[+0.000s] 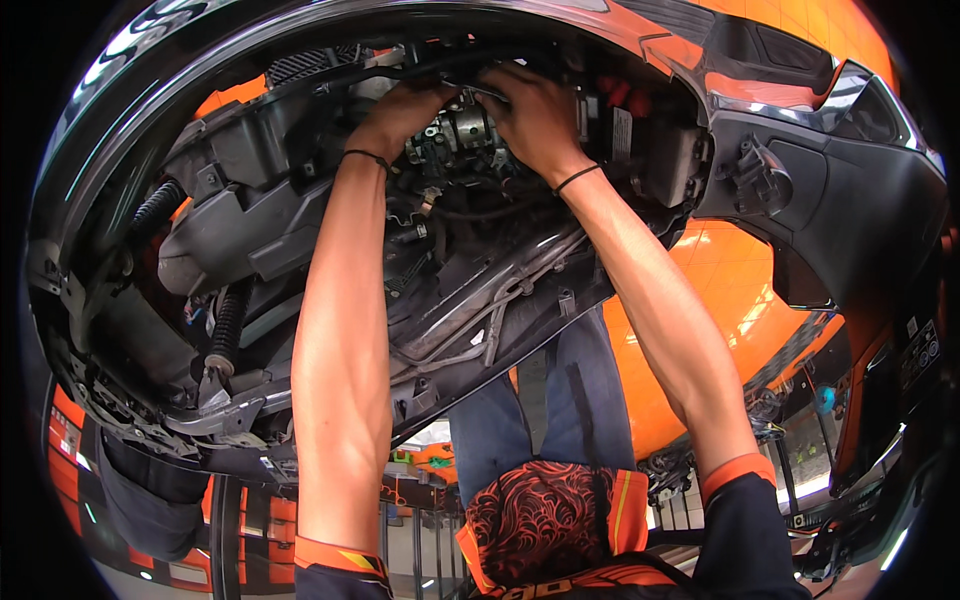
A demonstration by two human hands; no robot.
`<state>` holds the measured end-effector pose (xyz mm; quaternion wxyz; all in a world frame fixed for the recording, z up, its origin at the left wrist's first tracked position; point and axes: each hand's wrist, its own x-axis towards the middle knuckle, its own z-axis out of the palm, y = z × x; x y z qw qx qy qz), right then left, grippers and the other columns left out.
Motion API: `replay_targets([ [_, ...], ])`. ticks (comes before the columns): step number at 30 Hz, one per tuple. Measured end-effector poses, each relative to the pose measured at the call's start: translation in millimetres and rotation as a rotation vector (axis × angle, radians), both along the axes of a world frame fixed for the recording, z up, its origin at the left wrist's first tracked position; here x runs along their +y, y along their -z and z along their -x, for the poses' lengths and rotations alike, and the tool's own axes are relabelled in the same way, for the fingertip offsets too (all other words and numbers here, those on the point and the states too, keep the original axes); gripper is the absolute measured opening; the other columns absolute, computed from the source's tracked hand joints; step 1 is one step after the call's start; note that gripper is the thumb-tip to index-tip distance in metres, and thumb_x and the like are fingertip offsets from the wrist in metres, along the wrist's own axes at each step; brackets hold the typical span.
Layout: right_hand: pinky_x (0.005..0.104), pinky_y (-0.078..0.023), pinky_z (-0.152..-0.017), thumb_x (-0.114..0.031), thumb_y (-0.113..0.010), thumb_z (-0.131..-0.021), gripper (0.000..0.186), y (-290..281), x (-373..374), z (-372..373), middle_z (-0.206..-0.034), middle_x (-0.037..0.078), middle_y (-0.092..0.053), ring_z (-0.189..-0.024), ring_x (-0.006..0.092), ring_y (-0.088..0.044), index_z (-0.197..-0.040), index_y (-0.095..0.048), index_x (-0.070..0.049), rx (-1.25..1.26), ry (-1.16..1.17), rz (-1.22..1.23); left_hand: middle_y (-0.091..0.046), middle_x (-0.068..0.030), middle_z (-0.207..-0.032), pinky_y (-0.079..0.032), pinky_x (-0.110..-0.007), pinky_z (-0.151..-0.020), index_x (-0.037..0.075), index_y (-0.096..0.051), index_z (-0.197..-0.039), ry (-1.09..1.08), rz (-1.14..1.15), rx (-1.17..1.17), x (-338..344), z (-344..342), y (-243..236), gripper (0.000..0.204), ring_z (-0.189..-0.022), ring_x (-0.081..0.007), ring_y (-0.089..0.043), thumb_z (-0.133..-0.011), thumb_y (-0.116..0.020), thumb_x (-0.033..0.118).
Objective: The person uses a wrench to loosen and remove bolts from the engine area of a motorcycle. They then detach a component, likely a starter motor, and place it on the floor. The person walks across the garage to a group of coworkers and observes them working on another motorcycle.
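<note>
Both my hands reach into the mechanical bay of an upturned-looking black vehicle body, around a silvery metal fitting (466, 130) with hoses and clamps. My left hand (398, 118) has its fingers curled at the top left of that fitting; what they grip is hidden. My right hand (530, 120) is closed at the fitting's upper right, on something too small to name, with its fingertips partly hidden. A black hose (390, 70) runs just above my hands. Below them are dark cables, a bracket and a long frame rail (470, 300).
Black plastic housings (235, 210) and a coil spring (228, 325) lie left of my arms. A black panel with a fitting (820, 200) curves along the right. An orange surface (690, 330), my legs (580, 400) and shop racks show below the bodywork.
</note>
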<state>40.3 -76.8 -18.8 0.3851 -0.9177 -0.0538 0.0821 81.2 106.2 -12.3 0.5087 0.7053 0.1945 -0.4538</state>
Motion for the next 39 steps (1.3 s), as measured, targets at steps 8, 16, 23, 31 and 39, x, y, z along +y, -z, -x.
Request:
replay_targets([
  [8,0.0435,-0.054,-0.077,-0.025,-0.07,-0.087,0.025,0,-2,2,-0.104,0.01,-0.072,-0.093,0.0358,-0.068,-0.109,-0.07,-0.013,0.064,0.031,-0.001,-0.068,-0.0101,-0.122,-0.043,-0.033,-0.099,0.001,-0.065,-0.126,-0.066,0.104,-0.08,5,14,12,0.041,-0.113,-0.0201,-0.06,-0.094,-0.063,0.027],
  [16,0.0447,-0.054,-0.076,-0.03,-0.069,-0.088,0.027,5,-4,1,-0.101,0.011,-0.072,-0.092,0.0361,-0.068,-0.109,-0.07,-0.013,0.076,0.033,0.033,-0.069,-0.0131,-0.122,-0.044,-0.035,-0.098,0.001,-0.069,-0.12,-0.067,-0.083,-0.091,-8,12,15,0.043,-0.115,-0.0235,-0.062,-0.093,-0.064,0.034],
  [23,0.0446,-0.055,-0.075,-0.029,-0.068,-0.088,0.026,6,-2,3,-0.102,0.009,-0.072,-0.092,0.0354,-0.068,-0.109,-0.069,-0.015,0.082,0.04,0.041,-0.071,-0.0125,-0.118,-0.045,-0.034,-0.093,0.002,-0.071,-0.117,0.025,-0.093,-0.167,-5,9,14,0.04,-0.11,-0.0237,-0.064,-0.092,-0.064,0.033],
  [31,0.0439,-0.055,-0.074,-0.026,-0.067,-0.089,0.021,6,-5,2,-0.103,0.006,-0.072,-0.09,0.0345,-0.068,-0.107,-0.069,-0.016,0.139,0.061,0.065,-0.071,-0.0147,-0.114,-0.046,-0.035,-0.092,0.003,-0.071,-0.115,-0.085,-0.116,-0.119,-18,10,-2,0.033,-0.106,-0.0261,-0.066,-0.093,-0.062,0.027],
  [39,0.0415,-0.056,-0.073,-0.025,-0.067,-0.089,0.022,8,-4,6,-0.107,0.004,-0.071,-0.091,0.0322,-0.069,-0.109,-0.07,-0.016,0.03,0.066,0.089,-0.07,-0.0166,-0.116,-0.046,-0.036,-0.094,0.002,-0.067,-0.124,0.071,-0.46,-0.22,-21,8,30,0.042,-0.107,-0.0269,-0.065,-0.09,-0.065,0.028],
])
